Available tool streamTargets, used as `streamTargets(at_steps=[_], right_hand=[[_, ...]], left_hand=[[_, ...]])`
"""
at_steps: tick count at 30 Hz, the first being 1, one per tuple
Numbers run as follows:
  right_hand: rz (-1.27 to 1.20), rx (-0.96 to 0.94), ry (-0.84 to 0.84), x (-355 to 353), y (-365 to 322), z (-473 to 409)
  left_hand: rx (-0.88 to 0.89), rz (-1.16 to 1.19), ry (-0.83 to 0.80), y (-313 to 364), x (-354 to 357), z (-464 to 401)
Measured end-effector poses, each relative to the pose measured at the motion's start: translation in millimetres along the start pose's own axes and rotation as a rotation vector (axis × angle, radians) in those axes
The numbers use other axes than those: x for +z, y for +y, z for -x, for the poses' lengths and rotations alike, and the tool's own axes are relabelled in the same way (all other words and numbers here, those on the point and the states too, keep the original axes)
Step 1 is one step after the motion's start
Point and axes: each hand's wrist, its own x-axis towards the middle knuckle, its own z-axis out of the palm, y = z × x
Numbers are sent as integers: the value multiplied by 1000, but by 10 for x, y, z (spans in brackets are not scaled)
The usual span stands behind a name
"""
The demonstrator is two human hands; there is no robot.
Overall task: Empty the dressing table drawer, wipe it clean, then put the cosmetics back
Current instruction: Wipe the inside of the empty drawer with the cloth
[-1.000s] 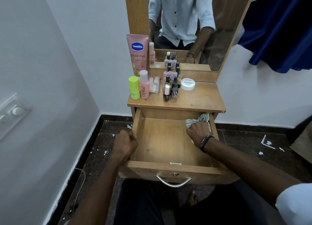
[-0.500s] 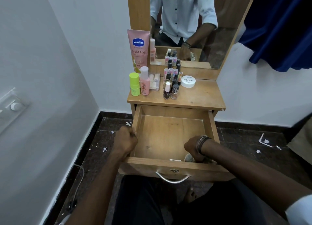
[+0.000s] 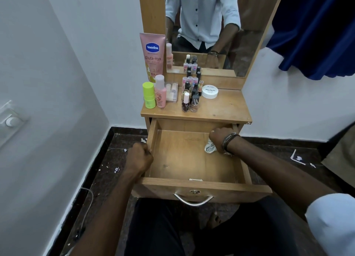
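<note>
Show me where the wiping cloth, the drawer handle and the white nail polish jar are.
wiping cloth (image 3: 209, 148), head view, crumpled part below the hand
drawer handle (image 3: 193, 201), head view, curved metal bar
white nail polish jar (image 3: 210, 91), head view, lid

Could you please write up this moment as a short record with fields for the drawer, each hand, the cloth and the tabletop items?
drawer: pulled open, no cosmetics inside
left hand: gripping the drawer's left wall
right hand: pressing the cloth at the back right of the drawer
cloth: crumpled, partly hidden under the hand
tabletop: holds a Vaseline tube, green bottle, pink bottle, nail polish bottles and a white jar
stage: wiping; cosmetics not yet returned
</note>
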Motion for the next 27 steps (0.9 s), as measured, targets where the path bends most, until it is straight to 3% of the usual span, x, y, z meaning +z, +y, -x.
streamTargets(at_steps=[4,10,16,22,27], right_hand=[[70,-110,-42,200,-155,118],[55,-248,-306,336,-342,319],[33,-210,-305,356,-341,253],[-183,-17,-95,119,48,18],[-260,-41,132,-16,430,19]], left_hand=[[1,3,15,6,7,1],[15,9,11,-48,18,-33],[29,-8,10,13,-3,4],[24,-28,16,32,-17,7],[27,-21,19,26,-11,4]])
